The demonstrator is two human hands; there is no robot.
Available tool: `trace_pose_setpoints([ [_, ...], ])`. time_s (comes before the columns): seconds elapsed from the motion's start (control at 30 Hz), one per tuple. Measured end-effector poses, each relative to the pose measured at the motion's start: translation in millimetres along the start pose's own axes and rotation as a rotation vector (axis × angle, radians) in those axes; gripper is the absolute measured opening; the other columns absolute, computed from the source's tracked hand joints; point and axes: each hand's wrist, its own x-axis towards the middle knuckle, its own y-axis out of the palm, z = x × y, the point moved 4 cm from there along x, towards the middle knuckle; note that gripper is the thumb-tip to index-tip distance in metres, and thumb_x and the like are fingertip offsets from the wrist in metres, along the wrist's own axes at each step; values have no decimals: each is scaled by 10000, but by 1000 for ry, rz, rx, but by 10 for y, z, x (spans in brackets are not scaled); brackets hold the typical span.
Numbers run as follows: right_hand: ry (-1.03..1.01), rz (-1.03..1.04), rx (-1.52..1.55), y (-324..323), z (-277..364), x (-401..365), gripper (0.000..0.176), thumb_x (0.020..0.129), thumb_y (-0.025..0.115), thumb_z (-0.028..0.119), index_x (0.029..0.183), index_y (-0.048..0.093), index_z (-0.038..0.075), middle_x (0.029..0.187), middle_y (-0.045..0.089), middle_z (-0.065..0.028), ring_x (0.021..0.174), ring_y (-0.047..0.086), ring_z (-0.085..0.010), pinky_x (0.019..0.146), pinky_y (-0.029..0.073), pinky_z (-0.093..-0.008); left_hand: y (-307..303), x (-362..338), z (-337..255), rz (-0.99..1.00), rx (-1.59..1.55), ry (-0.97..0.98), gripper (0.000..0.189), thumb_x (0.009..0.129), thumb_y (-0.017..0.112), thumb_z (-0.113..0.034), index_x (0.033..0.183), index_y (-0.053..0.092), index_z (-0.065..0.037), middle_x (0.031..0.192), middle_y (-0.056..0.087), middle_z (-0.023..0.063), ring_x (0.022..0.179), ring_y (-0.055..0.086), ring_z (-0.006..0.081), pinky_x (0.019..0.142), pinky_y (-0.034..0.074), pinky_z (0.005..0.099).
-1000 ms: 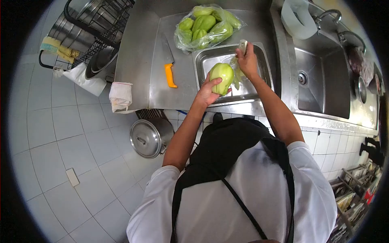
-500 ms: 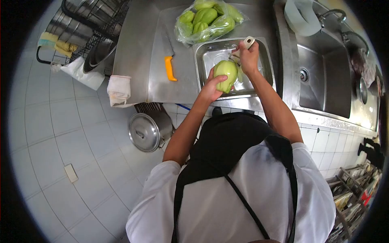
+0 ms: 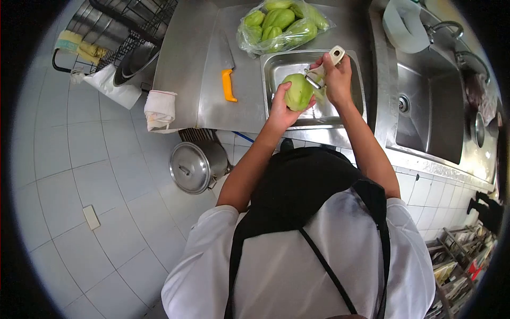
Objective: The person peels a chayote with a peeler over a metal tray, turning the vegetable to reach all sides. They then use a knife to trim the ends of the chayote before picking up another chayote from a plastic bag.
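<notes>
A pale green chayote rests in my left hand, whose fingers and thumb wrap around its lower left side. My right hand grips a vegetable peeler with a cream handle. Its metal blade lies right at the chayote's upper right side, and peel hangs near it. Both hands work over a rectangular stainless steel pan on the counter. Behind the pan lies a clear plastic bag with several more chayotes inside.
Left of the pan lies a knife with an orange handle. A folded white cloth sits at the counter's front left corner. To the right is a steel sink with a white plastic container behind it. A lidded pot stands on the floor.
The chayote has turned in my left hand and looks rounder from above. The peeler's blade now shows plainly beside it. The whole view has shifted slightly.
</notes>
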Motion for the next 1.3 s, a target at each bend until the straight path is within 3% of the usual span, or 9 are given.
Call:
trace_pose_setpoints([
  [0.2,95,32,192,174,-41,-260,195,1000,556,106,1109,412,33,855,625,-114,713,676,-222,636,577,-340,117,131,-29,-15,-18,79,503,949,492,-446,1336,512,-125,1342,549,123,1235,520,316,1052,399,540],
  [0.3,55,28,180,186,-136,-286,198,1001,549,99,1111,399,32,856,622,-113,702,669,-216,637,571,-337,214,115,-27,-144,-50,99,545,968,442,-532,1320,528,-125,1335,555,117,1231,521,303,1063,379,517],
  [0.4,56,-7,161,204,-150,-318,148,1009,535,110,1073,421,39,860,601,-100,717,668,-213,643,572,-333,214,157,-7,-83,-59,112,531,961,449,-594,1209,576,-141,1152,629,64,1125,567,264,1015,414,465],
  [0.8,-23,-90,12,88,-391,-87,242,978,572,91,1106,380,16,829,601,-100,671,665,-207,615,548,-317,73,96,92,-93,-62,97,520,961,442,-520,1300,558,-143,1269,605,102,1186,548,285,990,432,500],
  [0.83,-132,-116,-81,-19,-435,66,262,973,580,99,1108,373,11,850,613,-110,672,673,-204,608,542,-315,48,42,129,-86,-69,78,520,956,475,-509,1314,535,-138,1264,595,132,1156,562,313,948,467,498],
  [0.97,-164,-109,-288,-432,-758,416,304,960,609,125,1133,394,-2,888,650,-147,701,695,-195,620,535,-335,212,-130,169,-27,-42,106,585,935,547,-506,1328,503,-75,1287,559,179,1154,552,403,991,466,527],
  [1.17,-231,131,-1019,-363,-591,385,501,852,719,225,1235,504,-18,1037,669,-266,900,693,-388,799,538,-452,40,-82,-27,-31,-116,80,638,921,568,-502,1347,475,-37,1313,541,213,1197,528,437,1024,435,600],
  [1.27,-255,131,-1262,-377,-611,431,622,798,740,233,1329,495,19,1075,655,-278,1016,635,-441,883,505,-489,-12,-107,-104,-54,-98,106,588,933,560,-490,1330,496,-61,1305,552,210,1176,547,431,1003,448,598],
  [1.3,-375,-22,-1381,-330,-543,400,547,794,723,180,1304,560,69,1111,649,-263,1042,623,-426,902,497,-478,11,-139,-122,-63,-99,118,574,936,557,-489,1321,503,-67,1296,559,206,1167,553,430,996,453,595],
])
